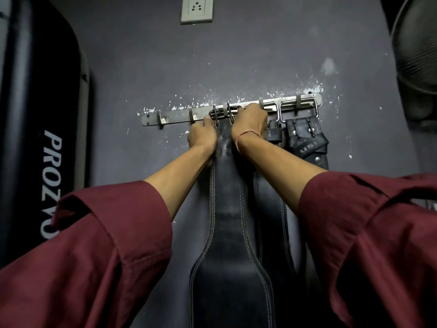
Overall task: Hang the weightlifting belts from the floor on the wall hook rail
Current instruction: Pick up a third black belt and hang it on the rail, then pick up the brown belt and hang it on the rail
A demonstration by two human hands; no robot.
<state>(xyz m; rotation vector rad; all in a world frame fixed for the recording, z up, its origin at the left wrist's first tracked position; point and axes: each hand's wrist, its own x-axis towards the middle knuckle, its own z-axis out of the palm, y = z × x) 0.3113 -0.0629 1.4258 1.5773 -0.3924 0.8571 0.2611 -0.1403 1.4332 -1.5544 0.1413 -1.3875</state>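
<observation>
A steel hook rail [175,114] is screwed to the dark grey wall. A wide black leather belt [230,233] with white stitching hangs down the wall between my forearms. Its metal buckle [222,112] sits at the rail, up against a hook. My left hand [203,134] grips the belt's top at the left of the buckle. My right hand [251,119] closes over the buckle's right side at the rail. Two more black belts hang to the right: one [272,204] partly behind the first, another with "USI" lettering [307,143] from a large buckle.
A black padded bench with white lettering [45,143] stands upright against the wall at the left. A wall socket [196,9] sits above the rail. A fan grille [416,48] fills the upper right. Two hooks at the rail's left end [160,119] carry nothing.
</observation>
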